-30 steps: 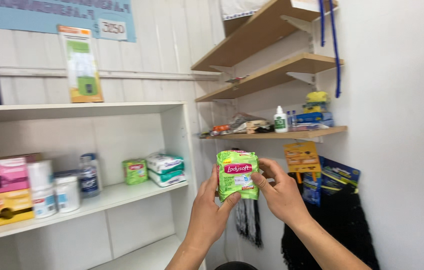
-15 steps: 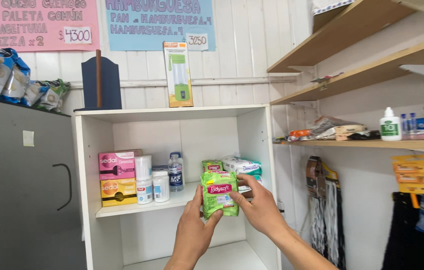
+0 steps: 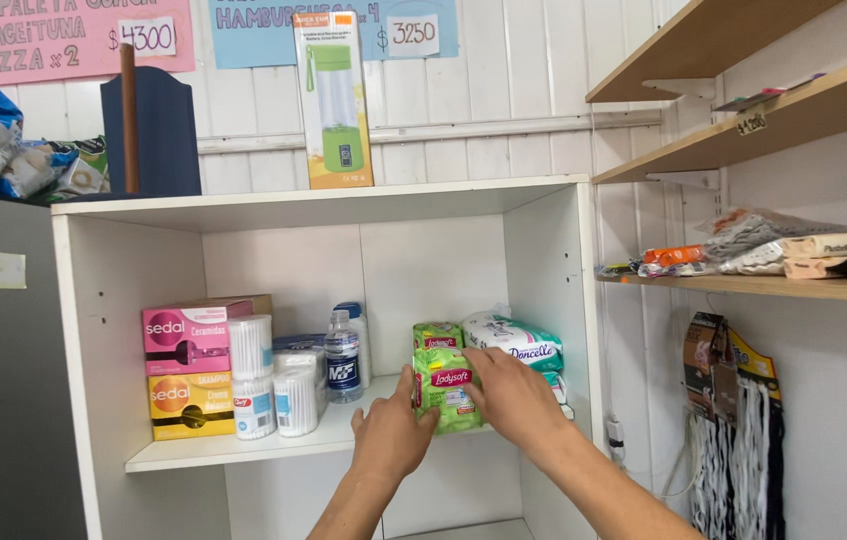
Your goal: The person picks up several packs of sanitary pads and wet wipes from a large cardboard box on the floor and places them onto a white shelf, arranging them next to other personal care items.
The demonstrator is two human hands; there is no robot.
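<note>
The green packet (image 3: 447, 389) stands on the white shelf (image 3: 244, 449) — clamped between both hands. The left hand (image 3: 391, 432) grips at its seven o'clock, the right hand (image 3: 516, 395) at three o'clock — a matching green packet (image 3: 437, 336) sits just behind.

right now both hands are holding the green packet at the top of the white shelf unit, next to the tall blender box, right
Not quite. Both the left hand and right hand do hold the green packet, but at the middle shelf inside the white shelf unit, in front of another green packet. The tall blender box stands above, on top. The head view shows this.
</note>
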